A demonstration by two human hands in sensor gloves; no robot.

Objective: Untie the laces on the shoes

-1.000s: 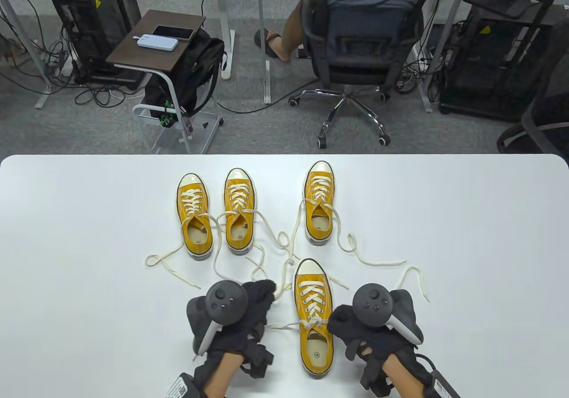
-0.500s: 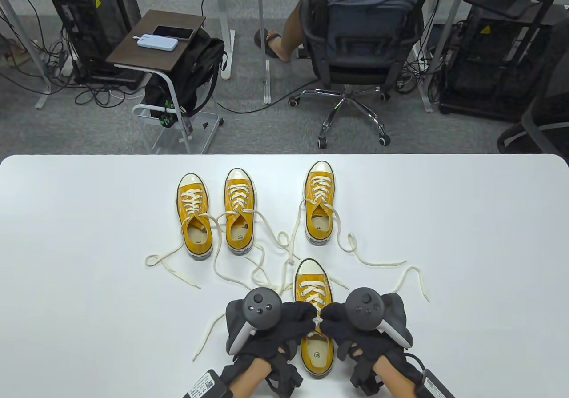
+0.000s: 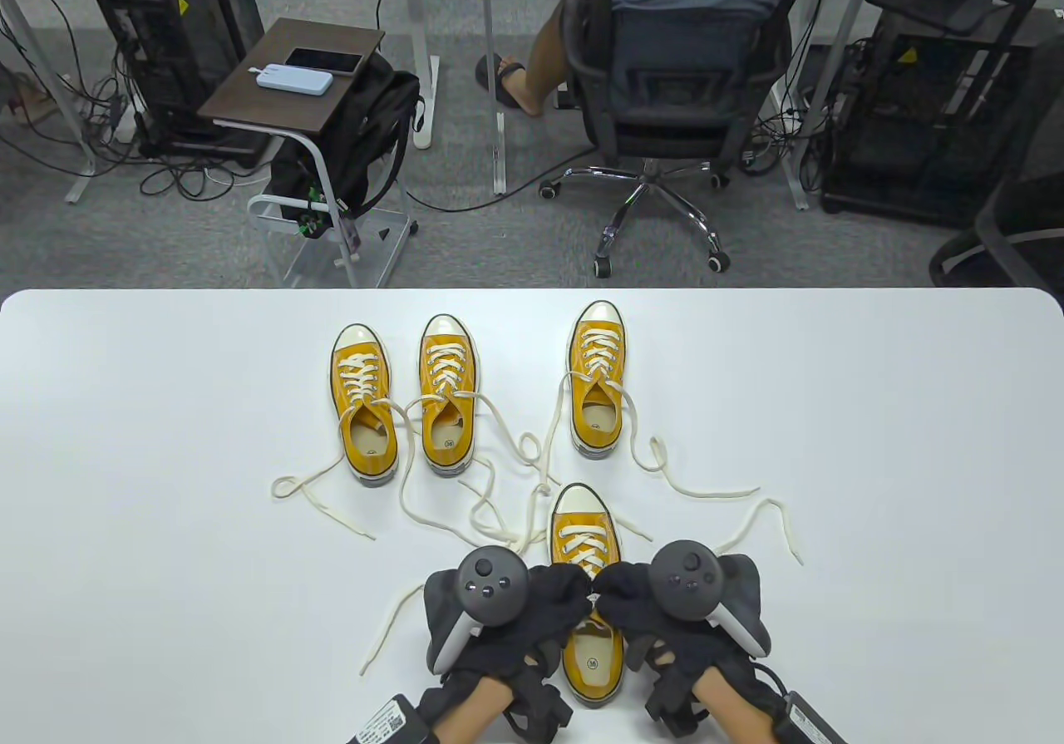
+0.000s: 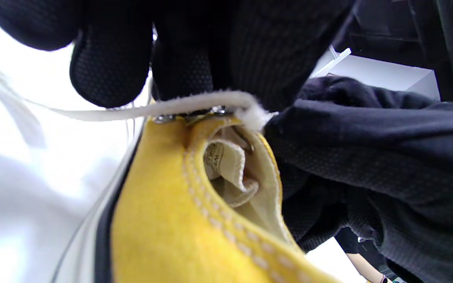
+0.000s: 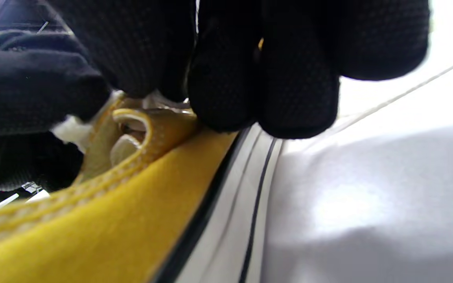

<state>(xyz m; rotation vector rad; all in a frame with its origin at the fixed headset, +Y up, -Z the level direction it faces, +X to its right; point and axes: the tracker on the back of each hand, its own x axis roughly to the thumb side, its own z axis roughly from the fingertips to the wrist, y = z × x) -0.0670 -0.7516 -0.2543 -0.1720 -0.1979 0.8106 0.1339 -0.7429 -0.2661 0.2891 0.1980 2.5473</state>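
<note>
Pinching lace (image 4: 195,105) atop near shoe (image 3: 588,652), toe pointing away, lengthwise: left hand (image 3: 532,611) and right hand (image 3: 640,611)

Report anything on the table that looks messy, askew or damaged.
No damage shows. The oddities: loose laces from the three far shoes sprawl and cross each other over the white table. The nearest shoe sits apart from that row, where the left hand and right hand meet at its lace.

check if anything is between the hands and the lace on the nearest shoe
Nothing visible: both the left hand and the right hand are already on the lace at the top eyelets of the nearest shoe.
</note>
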